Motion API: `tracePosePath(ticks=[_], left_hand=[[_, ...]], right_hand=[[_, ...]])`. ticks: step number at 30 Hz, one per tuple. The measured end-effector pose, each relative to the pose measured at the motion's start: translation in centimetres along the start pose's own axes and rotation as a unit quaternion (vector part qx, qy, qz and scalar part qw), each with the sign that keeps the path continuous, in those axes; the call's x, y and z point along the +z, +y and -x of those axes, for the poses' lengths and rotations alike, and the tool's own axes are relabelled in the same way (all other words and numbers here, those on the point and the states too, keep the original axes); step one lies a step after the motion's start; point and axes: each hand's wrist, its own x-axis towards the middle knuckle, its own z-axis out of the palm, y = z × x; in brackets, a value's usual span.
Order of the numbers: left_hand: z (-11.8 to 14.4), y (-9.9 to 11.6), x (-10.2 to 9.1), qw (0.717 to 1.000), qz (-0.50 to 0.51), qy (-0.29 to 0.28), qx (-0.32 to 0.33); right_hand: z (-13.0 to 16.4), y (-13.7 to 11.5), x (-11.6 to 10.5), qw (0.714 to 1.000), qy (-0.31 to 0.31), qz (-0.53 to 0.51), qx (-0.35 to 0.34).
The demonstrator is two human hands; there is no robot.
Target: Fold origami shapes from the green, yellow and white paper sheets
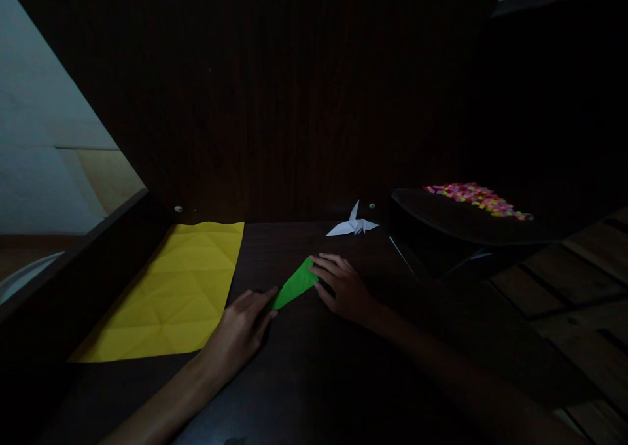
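Green folded paper (296,283); yellow creased sheet (171,294); white crane (352,225).

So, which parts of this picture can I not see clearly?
- Green folded paper, head view: its ends lie under the left hand and right hand.
- Colourful small pieces: too small and dark to identify.
- White paper crane: folds too small.

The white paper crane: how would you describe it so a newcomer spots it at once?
On the dark table, look past both hands to the far edge by the wooden back panel. The white paper crane sits there, the only finished figure, unlike the flat yellow sheet and green folded paper.
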Motion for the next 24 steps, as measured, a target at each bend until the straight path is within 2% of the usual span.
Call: tracePosePath(ticks=[5, 11, 19, 24], left_hand=[[-0.01, 0.37, -0.23, 1.0, -0.019, 0.003, 0.013], [-0.22, 0.88, -0.37, 0.998, -0.043, -0.012, 0.037], [0.13, 0.65, -0.32, 0.985, -0.143, -0.028, 0.09], [-0.01, 0.96, -0.64, 0.99, -0.11, -0.005, 0.087]], right_hand=[[0.69, -0.05, -0.03, 0.998, 0.062, -0.03, 0.011], [0.37, -0.11, -0.22, 0.991, 0.102, -0.066, 0.061], [0.39, -0.34, -0.43, 0.973, 0.115, -0.141, 0.142], [0.35, -0.47, -0.6, 0.961, 0.119, -0.182, 0.171]])
